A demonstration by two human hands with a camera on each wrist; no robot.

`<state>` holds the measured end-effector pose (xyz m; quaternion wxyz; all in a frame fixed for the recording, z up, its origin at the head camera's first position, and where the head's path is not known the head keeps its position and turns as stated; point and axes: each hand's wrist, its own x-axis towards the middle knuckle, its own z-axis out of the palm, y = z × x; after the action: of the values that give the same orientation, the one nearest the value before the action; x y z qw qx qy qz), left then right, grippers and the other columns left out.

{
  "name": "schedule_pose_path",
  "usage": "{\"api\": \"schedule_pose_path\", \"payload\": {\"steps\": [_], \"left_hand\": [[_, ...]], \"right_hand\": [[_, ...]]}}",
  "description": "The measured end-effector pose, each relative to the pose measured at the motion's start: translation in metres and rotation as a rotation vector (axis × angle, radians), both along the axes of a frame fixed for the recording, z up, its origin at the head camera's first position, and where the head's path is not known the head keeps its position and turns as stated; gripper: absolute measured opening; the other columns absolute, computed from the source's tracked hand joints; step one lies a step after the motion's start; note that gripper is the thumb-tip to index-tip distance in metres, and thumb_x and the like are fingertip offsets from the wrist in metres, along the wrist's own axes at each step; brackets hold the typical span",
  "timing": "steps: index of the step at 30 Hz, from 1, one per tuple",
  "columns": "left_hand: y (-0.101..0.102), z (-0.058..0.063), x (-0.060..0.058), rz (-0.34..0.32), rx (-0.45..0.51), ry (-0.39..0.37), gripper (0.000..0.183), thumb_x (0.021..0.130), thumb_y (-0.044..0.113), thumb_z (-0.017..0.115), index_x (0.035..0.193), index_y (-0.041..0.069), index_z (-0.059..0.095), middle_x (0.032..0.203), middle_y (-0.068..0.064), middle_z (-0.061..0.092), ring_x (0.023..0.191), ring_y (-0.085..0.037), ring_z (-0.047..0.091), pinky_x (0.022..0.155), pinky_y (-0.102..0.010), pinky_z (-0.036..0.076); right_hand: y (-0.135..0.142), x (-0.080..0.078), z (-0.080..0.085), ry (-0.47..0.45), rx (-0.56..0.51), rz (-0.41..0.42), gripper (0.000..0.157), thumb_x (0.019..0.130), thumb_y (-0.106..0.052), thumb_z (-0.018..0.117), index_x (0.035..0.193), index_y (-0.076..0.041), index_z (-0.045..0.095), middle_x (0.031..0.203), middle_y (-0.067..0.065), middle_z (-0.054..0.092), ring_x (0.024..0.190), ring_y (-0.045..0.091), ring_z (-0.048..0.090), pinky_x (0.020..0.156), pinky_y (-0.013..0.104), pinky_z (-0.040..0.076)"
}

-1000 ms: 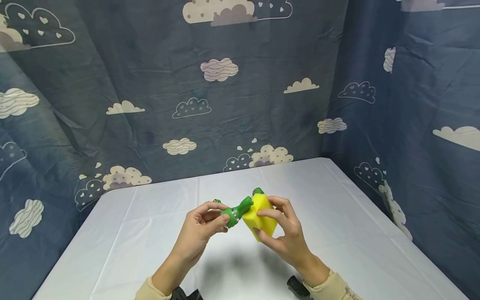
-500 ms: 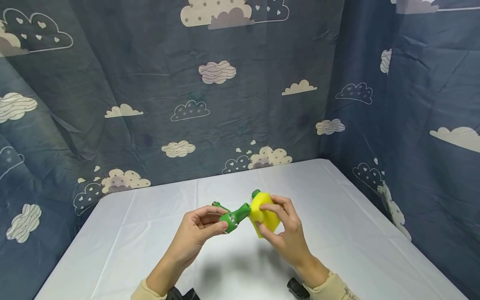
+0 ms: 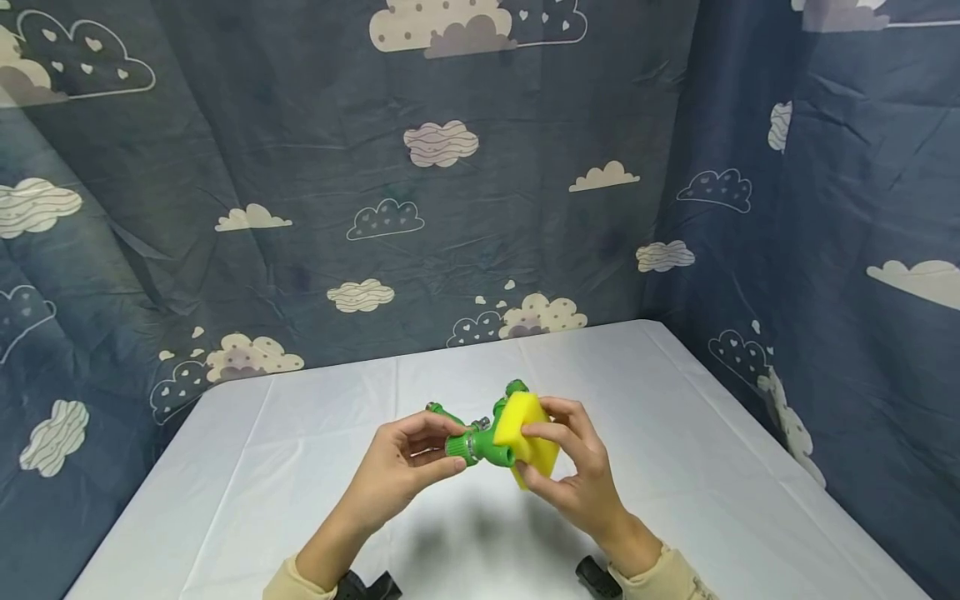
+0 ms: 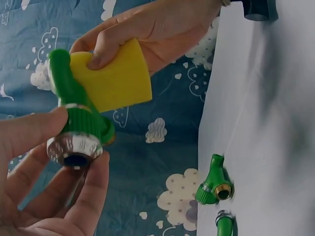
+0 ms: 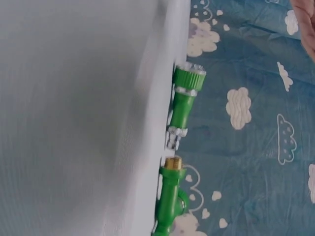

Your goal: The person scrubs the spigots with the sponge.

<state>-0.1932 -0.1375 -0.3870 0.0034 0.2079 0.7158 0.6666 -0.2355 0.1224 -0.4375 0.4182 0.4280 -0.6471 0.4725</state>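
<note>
My left hand [image 3: 412, 454] pinches a green hose splitter [image 3: 491, 452] by its ribbed collar. In the left wrist view its chrome ring surrounds a dark blue opening, and a second branch ends in brass. My right hand [image 3: 576, 462] grips a yellow sponge [image 3: 536, 446] between thumb and fingers. One face of the sponge lies against the splitter's green body [image 4: 66, 81]. Both things are held up above the white table.
Two more green fittings lie on the white tablecloth [image 3: 300, 467] behind the hands: a nozzle [image 5: 182, 108] with metal ends and a fitting with a brass end [image 5: 170, 196]. Patterned cloud curtains [image 3: 480, 208] stand at the back and sides.
My left hand has turned the splitter, so its branch end now points lower and more to the right, in front of the sponge. The right hand has kept its grip on the sponge.
</note>
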Motion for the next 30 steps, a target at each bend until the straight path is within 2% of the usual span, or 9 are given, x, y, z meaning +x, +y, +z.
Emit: {"api": "schedule_pose_path", "payload": {"steps": [2,5,8,11,15,19,22,27,30], "left_hand": [[-0.002,0.001,0.001,-0.012,-0.021,0.020,0.033,0.089,0.004,0.086,0.120,0.003,0.074,0.122,-0.019,0.074,0.097,-0.012,0.075,0.089,-0.028,0.067],[-0.005,0.003,0.001,-0.032,-0.046,0.054,0.032,0.090,0.004,0.086,0.120,0.003,0.075,0.122,-0.020,0.073,0.097,-0.011,0.075,0.090,-0.028,0.067],[-0.007,0.004,0.002,-0.051,-0.060,0.096,0.032,0.090,0.003,0.085,0.120,0.002,0.076,0.123,-0.022,0.073,0.100,-0.010,0.075,0.092,-0.027,0.066],[-0.008,0.004,0.002,-0.062,-0.059,0.112,0.032,0.089,0.002,0.085,0.120,0.002,0.076,0.123,-0.023,0.073,0.101,-0.011,0.076,0.093,-0.028,0.066],[-0.005,0.004,0.002,-0.036,-0.046,0.078,0.031,0.091,0.005,0.085,0.120,0.004,0.076,0.121,-0.021,0.073,0.096,-0.013,0.077,0.089,-0.031,0.068],[-0.001,0.002,0.002,0.013,-0.019,0.032,0.031,0.092,0.008,0.085,0.120,0.004,0.073,0.118,-0.015,0.074,0.094,-0.015,0.076,0.086,-0.030,0.068],[0.002,0.000,0.000,0.018,0.016,-0.006,0.032,0.093,0.008,0.084,0.122,0.002,0.071,0.115,-0.009,0.074,0.095,-0.015,0.077,0.086,-0.029,0.067],[0.005,-0.004,-0.002,-0.007,0.117,-0.093,0.032,0.097,0.007,0.080,0.122,-0.004,0.066,0.116,-0.005,0.072,0.099,-0.017,0.079,0.092,-0.036,0.068],[0.006,-0.005,-0.002,0.014,0.190,-0.144,0.026,0.100,0.007,0.076,0.120,-0.004,0.063,0.118,-0.008,0.069,0.103,-0.021,0.079,0.094,-0.041,0.067]], "right_hand": [[0.000,0.000,0.000,-0.001,0.007,-0.014,0.026,0.092,-0.019,0.078,0.114,-0.005,0.074,0.127,0.027,0.061,0.115,0.025,0.063,0.099,0.015,0.054],[0.000,0.001,0.002,-0.031,0.023,-0.051,0.035,0.080,-0.005,0.079,0.114,-0.007,0.074,0.128,0.026,0.061,0.115,0.026,0.062,0.098,0.015,0.053],[0.001,0.002,0.002,-0.110,0.033,-0.102,0.042,0.076,0.000,0.081,0.117,-0.008,0.074,0.130,0.023,0.060,0.118,0.023,0.061,0.102,0.013,0.052],[0.003,0.003,0.002,-0.193,0.029,-0.151,0.043,0.077,0.000,0.083,0.118,-0.009,0.074,0.132,0.021,0.059,0.120,0.020,0.059,0.102,0.011,0.052],[0.004,0.005,0.001,-0.209,-0.007,-0.170,0.044,0.076,-0.001,0.083,0.118,-0.008,0.073,0.132,0.020,0.060,0.120,0.017,0.059,0.097,0.011,0.053],[0.002,0.006,0.000,-0.136,-0.043,-0.123,0.039,0.079,-0.008,0.080,0.117,-0.005,0.071,0.129,0.024,0.060,0.120,0.017,0.060,0.099,0.013,0.054],[0.000,0.005,0.001,-0.079,-0.044,-0.082,0.036,0.084,-0.015,0.079,0.117,-0.003,0.070,0.128,0.026,0.060,0.120,0.019,0.061,0.102,0.014,0.053],[-0.002,0.004,0.000,-0.071,-0.016,-0.066,0.036,0.084,-0.014,0.078,0.118,-0.003,0.070,0.129,0.026,0.059,0.120,0.022,0.061,0.104,0.014,0.053],[-0.002,0.005,-0.003,-0.086,0.061,-0.066,0.038,0.082,-0.011,0.080,0.119,-0.008,0.071,0.132,0.024,0.058,0.119,0.024,0.060,0.101,0.016,0.053]]}}
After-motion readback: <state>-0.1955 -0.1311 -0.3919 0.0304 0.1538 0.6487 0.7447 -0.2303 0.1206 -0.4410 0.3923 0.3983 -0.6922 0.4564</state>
